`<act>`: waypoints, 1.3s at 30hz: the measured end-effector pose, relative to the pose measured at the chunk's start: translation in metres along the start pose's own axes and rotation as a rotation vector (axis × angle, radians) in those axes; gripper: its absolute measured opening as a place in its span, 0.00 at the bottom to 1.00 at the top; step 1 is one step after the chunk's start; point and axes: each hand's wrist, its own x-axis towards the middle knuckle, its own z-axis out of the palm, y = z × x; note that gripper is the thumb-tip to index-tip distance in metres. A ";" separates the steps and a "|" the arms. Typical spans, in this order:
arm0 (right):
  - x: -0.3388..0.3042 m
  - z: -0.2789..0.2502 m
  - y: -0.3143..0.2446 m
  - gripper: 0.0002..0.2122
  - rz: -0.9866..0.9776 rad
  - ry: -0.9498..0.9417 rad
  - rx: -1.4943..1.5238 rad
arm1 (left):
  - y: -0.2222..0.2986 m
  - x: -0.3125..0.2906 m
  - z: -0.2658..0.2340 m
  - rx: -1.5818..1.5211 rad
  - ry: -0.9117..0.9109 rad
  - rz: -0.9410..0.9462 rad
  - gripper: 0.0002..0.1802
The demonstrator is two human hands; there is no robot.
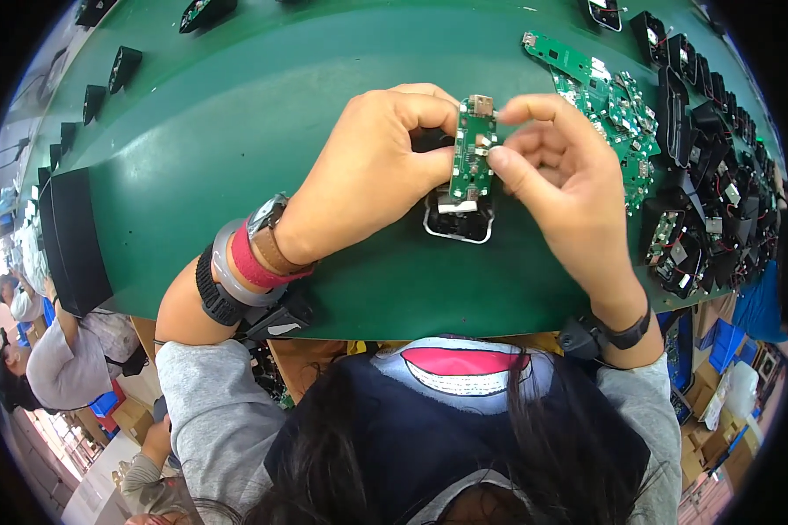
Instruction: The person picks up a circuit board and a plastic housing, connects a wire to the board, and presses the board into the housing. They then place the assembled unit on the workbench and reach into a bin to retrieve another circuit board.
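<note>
A narrow green circuit board [474,166] stands over a black plastic housing with a pale rim [457,229], in front of me on the green table. Its silver port points away from me. My left hand [385,157] pinches the board's left edge between thumb and fingers. On the other side, my right hand [565,162] has thumb and forefinger curved toward the board's right edge, by a small white connector; whether they grip anything there is hard to make out. Part of the housing is hidden under the board and my left hand.
A heap of green circuit boards [617,114] lies right of my hands. Beyond it, many black housings with wires [718,192] crowd the table's right side. A long black box [74,241] stands at the left edge. Other people [70,359] sit at the left.
</note>
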 end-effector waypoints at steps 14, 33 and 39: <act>0.016 0.009 0.018 0.05 -0.150 -0.057 0.072 | 0.015 -0.010 -0.013 0.082 -0.145 -0.002 0.41; 0.015 -0.001 0.014 0.07 0.012 -0.145 0.348 | 0.008 -0.010 -0.004 -0.209 -0.128 -0.173 0.39; 0.013 -0.003 0.018 0.06 -0.079 -0.101 0.340 | 0.009 -0.012 -0.001 -0.466 -0.154 -0.156 0.38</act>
